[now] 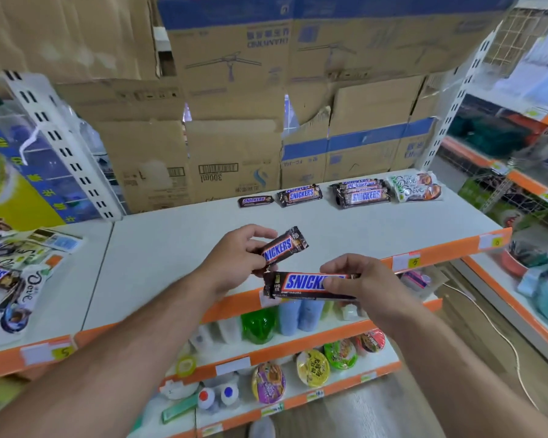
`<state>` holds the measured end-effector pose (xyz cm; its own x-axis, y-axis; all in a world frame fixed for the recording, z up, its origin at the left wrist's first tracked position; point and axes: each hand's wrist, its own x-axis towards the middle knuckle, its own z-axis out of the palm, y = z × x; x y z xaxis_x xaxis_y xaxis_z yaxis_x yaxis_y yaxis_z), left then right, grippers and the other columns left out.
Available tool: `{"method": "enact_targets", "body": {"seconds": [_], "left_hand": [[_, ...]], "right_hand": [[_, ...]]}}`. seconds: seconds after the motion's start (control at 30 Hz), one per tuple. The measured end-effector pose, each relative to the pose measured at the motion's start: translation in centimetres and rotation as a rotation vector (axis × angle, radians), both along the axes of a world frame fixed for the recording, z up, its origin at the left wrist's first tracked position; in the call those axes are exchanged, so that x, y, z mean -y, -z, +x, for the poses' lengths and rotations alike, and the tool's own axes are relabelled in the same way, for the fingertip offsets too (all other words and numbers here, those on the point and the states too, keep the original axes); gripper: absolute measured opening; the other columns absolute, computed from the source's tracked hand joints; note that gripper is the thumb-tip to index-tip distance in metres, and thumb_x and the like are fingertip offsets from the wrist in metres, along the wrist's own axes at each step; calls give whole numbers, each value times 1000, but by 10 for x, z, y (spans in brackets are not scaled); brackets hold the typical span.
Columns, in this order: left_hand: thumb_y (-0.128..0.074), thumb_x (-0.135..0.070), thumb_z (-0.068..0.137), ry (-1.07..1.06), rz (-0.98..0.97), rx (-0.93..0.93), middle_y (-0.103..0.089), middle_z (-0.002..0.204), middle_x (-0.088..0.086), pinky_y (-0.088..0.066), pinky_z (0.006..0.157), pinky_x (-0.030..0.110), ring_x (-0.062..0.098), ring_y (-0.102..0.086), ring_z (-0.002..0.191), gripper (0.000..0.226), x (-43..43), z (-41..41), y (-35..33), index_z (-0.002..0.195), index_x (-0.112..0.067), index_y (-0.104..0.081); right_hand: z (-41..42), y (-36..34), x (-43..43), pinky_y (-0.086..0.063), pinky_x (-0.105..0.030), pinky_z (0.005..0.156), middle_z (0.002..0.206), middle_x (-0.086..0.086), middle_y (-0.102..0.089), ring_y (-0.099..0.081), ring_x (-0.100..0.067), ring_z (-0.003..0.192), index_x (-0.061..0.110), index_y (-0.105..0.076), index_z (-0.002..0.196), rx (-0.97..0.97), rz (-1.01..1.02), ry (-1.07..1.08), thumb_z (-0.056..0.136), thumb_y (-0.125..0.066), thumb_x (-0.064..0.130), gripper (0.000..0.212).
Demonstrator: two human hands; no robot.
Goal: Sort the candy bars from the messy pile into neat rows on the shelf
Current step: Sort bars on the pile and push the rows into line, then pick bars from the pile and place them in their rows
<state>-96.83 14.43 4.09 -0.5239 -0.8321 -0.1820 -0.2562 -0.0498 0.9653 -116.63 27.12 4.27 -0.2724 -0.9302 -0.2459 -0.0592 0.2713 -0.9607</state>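
Brown wrappers fill both hands. Our left hand (pixel 234 257) has its grip pinched on a short Snickers bar (pixel 283 246), which tilts up to the right. Our right hand (pixel 364 279) has its grip closed on one end of a long Snickers bar (pixel 301 284), held level just below. Both bars hover over the front edge of the white shelf (pixel 171 248).

We judge this the carrying step, between the messy pile (pixel 10 273) at the left and the rows at the back: a lone small bar (pixel 255 200), a mid-size stack (pixel 299 195), a long-bar stack (pixel 361 193) and Dove packs (pixel 416 186). Next, each bar should join its matching size, which calls for reaching forward and laying it square with its neighbours.
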Motion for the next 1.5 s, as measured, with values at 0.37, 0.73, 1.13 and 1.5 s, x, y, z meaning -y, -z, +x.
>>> {"method": "enact_targets", "body": {"seconds": [0.37, 0.73, 1.13, 1.5], "left_hand": [[-61, 11, 83, -135, -10, 168, -72, 80, 7, -55, 67, 30, 19, -68, 70, 28, 109, -38, 23, 89, -15, -70], [-61, 12, 83, -245, 1, 257, -64, 66, 2, -49, 54, 15, 13, -58, 60, 29, 175, -28, 35, 92, -13, -72], [-61, 13, 79, -345, 21, 258, -71, 88, 22, -54, 65, 29, 19, -65, 63, 35, 192, -41, 49, 82, -19, -72], [-60, 6, 81, -475, -72, 335, -70, 79, 8, -55, 58, 22, 19, -67, 70, 31, 195, -44, 60, 80, -23, -70]], "right_hand": [[-45, 13, 100, -49, -32, 60, 81, -8, -73, -63, -15, 64, 6, -71, 86, -20, 20, -25, 81, -75, 2, 8], [-51, 28, 184, -46, -31, 61, 77, -4, -71, -60, -15, 63, 6, -71, 86, 41, 43, -146, 81, -76, 2, 9], [-79, 30, 222, -46, -24, 56, 71, -1, -68, -58, -14, 63, 2, -70, 89, 35, 94, -293, 79, -76, -1, 12], [-87, 39, 231, -46, -25, 56, 76, -5, -69, -58, -19, 67, 3, -70, 89, 46, 120, -334, 79, -76, 1, 12]]}}
